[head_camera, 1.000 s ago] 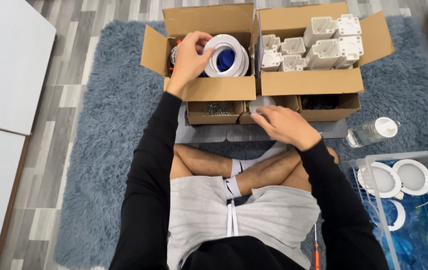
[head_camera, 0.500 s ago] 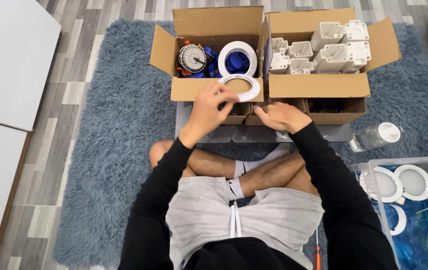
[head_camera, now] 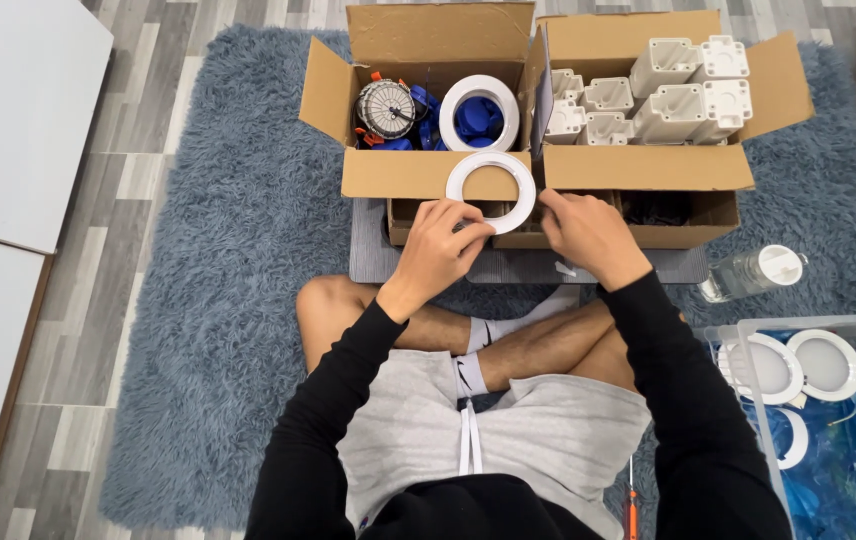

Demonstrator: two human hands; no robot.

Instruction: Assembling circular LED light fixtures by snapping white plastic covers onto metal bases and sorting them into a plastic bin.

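head view: left hand [head_camera: 440,250] pinches the lower rim of a white ring [head_camera: 491,191], tilting it face-up for inspection just above both hands. right hand [head_camera: 588,232] rests beside it, fingers curled, apparently empty. cardboard boxes [head_camera: 428,172] lie just beyond.

Shaggy grey-blue rug [head_camera: 218,290], clear plastic bottle [head_camera: 751,273] lying on it, clear bin [head_camera: 748,335] holding round white discs [head_camera: 824,364], white panels [head_camera: 8,110] on wood floor [head_camera: 68,440]

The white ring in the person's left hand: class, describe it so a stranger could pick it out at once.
Find the left cardboard box on the grey rug. Before its front wall, the left hand holds the white ring. Unlike the ring stack inside the box, it is single, flat and open-centred.
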